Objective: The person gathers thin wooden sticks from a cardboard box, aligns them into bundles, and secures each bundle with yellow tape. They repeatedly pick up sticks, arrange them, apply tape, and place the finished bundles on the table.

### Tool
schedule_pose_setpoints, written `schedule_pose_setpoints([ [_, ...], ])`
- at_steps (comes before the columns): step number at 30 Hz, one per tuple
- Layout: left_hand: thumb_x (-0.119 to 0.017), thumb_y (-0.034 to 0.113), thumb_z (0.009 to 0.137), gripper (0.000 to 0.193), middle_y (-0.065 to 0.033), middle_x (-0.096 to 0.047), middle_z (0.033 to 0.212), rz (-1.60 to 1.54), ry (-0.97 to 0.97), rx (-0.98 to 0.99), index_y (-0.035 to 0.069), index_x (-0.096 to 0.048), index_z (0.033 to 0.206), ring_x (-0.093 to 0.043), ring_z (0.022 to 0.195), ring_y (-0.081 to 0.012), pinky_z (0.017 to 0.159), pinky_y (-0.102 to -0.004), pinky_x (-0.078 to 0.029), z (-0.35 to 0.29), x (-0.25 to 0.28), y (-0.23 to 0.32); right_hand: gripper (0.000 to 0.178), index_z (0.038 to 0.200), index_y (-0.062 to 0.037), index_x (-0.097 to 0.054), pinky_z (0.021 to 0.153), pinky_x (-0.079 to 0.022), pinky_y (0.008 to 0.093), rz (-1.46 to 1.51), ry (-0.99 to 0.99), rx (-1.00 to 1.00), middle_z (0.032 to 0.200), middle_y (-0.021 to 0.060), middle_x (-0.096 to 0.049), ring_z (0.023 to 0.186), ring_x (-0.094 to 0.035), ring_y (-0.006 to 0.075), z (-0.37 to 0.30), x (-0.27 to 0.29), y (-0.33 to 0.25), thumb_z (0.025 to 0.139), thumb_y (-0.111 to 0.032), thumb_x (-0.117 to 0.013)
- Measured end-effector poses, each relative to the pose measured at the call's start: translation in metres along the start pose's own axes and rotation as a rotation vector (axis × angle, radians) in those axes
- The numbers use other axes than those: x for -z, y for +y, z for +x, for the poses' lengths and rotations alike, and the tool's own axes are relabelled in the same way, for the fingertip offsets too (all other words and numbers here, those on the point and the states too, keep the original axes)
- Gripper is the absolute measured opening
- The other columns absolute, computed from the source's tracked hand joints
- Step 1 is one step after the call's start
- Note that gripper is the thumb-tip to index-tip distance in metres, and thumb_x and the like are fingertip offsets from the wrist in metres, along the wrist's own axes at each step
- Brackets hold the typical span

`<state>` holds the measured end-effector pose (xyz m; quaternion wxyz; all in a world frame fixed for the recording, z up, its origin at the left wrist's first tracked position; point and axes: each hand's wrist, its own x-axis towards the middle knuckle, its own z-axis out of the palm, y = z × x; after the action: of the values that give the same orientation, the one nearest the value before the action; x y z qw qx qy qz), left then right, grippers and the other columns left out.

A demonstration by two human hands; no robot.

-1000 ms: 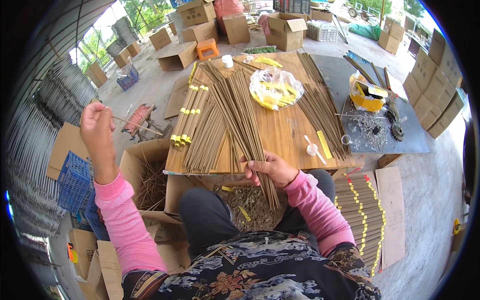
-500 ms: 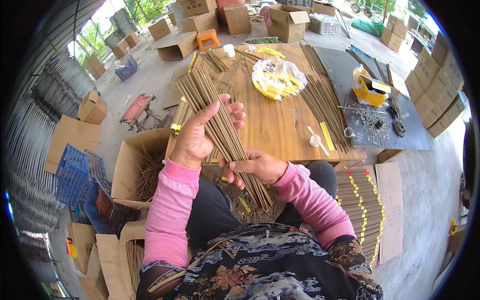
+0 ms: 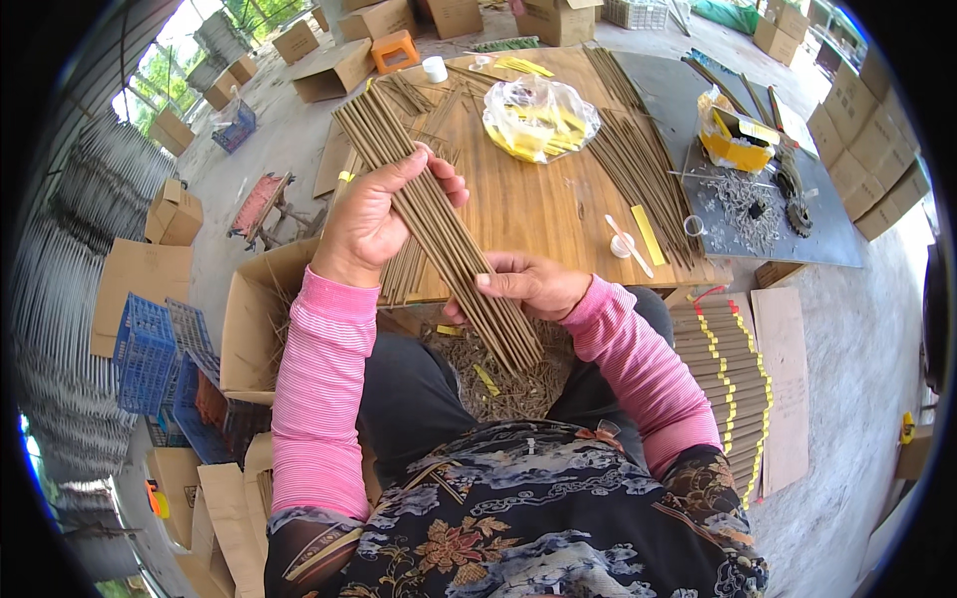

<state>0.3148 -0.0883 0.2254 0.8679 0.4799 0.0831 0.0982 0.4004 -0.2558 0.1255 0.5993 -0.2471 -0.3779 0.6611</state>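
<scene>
A bundle of long thin brown sticks (image 3: 439, 224) slants across the middle, held between both hands in front of the table's near edge. My left hand (image 3: 374, 209) wraps the bundle's upper part, its thumb on top. Lower down, my right hand (image 3: 528, 286) grips the same bundle with its thumb pressed on the sticks and its fingers mostly hidden behind. More brown sticks (image 3: 638, 169) lie in a row on the wooden table (image 3: 528, 234). On the table's far side, a clear plastic bag (image 3: 538, 120) holds yellow strips.
At right, a dark board (image 3: 832, 224) carries a yellow box (image 3: 736, 140) and small metal bits (image 3: 743, 219). A white cup (image 3: 620, 245) and yellow strip (image 3: 647, 234) lie near the table's edge. Yellow-banded sticks (image 3: 713, 389) lie low right. An open carton (image 3: 249, 339) and blue crates (image 3: 145, 349) stand left.
The view has shifted, so the table sits higher in the picture. Both hands still hold the bundle, whose sticks now spread flatter and wider; my right hand's fingers have drawn further behind it.
</scene>
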Motion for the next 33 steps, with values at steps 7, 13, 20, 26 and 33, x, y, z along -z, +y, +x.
schedule_pose_setpoints([
  [7, -0.055, 0.012, 0.085, 0.009, -0.0062, -0.055, 0.077, 0.123, -0.123, -0.272, 0.006, -0.055, 0.091, -0.057, 0.075, -0.0192, 0.077, -0.0393, -0.049, 0.018, -0.022, 0.014, 0.023, 0.100, -0.0023, -0.057, 0.072, -0.044, 0.0229, -0.353, 0.253, 0.134, 0.084, 0.0007, -0.058, 0.077, -0.054, 0.0091, 0.003, 0.014, -0.020, 0.078, -0.004, -0.063],
  [13, -0.057, 0.011, 0.084, 0.010, -0.0056, -0.057, 0.078, 0.282, -0.196, -0.426, 0.004, -0.055, 0.092, -0.057, 0.076, -0.0176, 0.079, -0.0365, -0.047, 0.042, -0.042, -0.004, 0.013, 0.092, -0.0036, -0.056, 0.039, -0.032, 0.0212, -0.480, 0.427, 0.206, 0.057, -0.0045, -0.045, 0.045, -0.039, 0.0042, 0.009, 0.047, -0.038, 0.079, -0.003, -0.060],
  [20, -0.062, 0.005, 0.077, 0.018, -0.0061, -0.060, 0.081, 0.360, -0.169, -0.351, 0.004, -0.055, 0.093, -0.057, 0.083, -0.0184, 0.082, -0.0340, -0.045, 0.066, -0.017, -0.048, 0.042, 0.113, -0.0019, -0.052, 0.075, -0.044, 0.0240, -0.567, 0.473, 0.219, 0.090, 0.0007, -0.057, 0.082, -0.052, 0.0092, 0.012, 0.089, -0.016, 0.071, 0.005, -0.058],
  [26, -0.063, 0.007, 0.075, 0.027, -0.0073, -0.060, 0.083, 0.374, -0.177, -0.348, 0.004, -0.053, 0.100, -0.057, 0.086, -0.0209, 0.086, -0.0368, -0.043, 0.064, -0.020, -0.039, 0.046, 0.115, -0.0017, -0.051, 0.072, -0.045, 0.0235, -0.489, 0.457, 0.267, 0.091, 0.0013, -0.057, 0.081, -0.053, 0.0096, 0.011, 0.083, -0.024, 0.070, 0.007, -0.053],
  [33, -0.062, 0.009, 0.077, 0.027, -0.0085, -0.060, 0.086, 0.410, -0.231, -0.322, 0.003, -0.053, 0.101, -0.058, 0.087, -0.0212, 0.083, -0.0359, -0.046, 0.066, -0.017, -0.040, 0.029, 0.100, 0.0000, -0.059, 0.065, -0.045, 0.0234, -0.529, 0.570, 0.237, 0.081, 0.0009, -0.059, 0.071, -0.054, 0.0088, 0.012, 0.085, -0.026, 0.074, 0.006, -0.047],
])
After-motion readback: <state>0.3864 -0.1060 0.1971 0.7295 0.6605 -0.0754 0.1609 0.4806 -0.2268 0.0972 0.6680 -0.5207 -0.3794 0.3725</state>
